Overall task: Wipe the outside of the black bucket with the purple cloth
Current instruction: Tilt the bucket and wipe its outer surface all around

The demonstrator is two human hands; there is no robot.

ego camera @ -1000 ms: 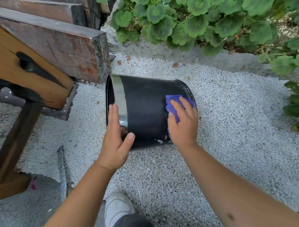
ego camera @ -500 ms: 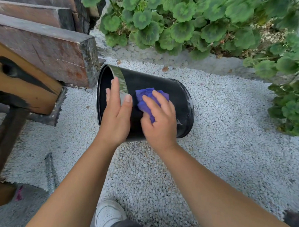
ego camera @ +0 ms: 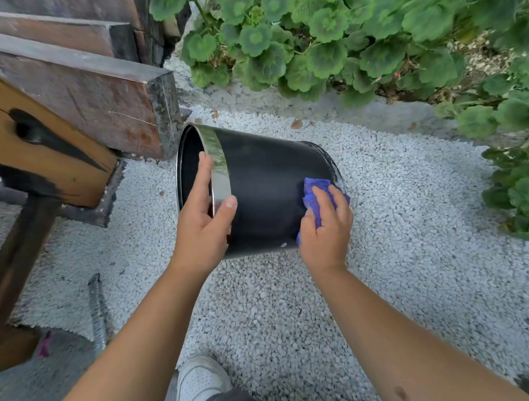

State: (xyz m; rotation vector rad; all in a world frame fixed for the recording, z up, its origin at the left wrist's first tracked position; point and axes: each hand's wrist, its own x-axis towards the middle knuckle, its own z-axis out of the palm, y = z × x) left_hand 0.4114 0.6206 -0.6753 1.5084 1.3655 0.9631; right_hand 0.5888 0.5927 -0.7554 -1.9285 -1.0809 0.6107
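The black bucket (ego camera: 266, 197) lay on its side on the white gravel (ego camera: 409, 224). The left hand (ego camera: 202, 224) gripped its rim — fingers inside, thumb outside. The right hand (ego camera: 326, 231) pressed the purple cloth (ego camera: 314, 195) flat against the wall near the base.

A single wide-angle view from the person's head looks forward and steeply down, close enough that both forearms run in from the bottom edge toward the black bucket (ego camera: 266, 197) at centre frame. White gravel (ego camera: 411, 254) fills the lower ground, a timber beam (ego camera: 80, 96) crosses the upper left and leafy plants (ego camera: 356, 44) line the top. A white shoe (ego camera: 201, 382) sits at the bottom edge. Straight lines bow near the edges.
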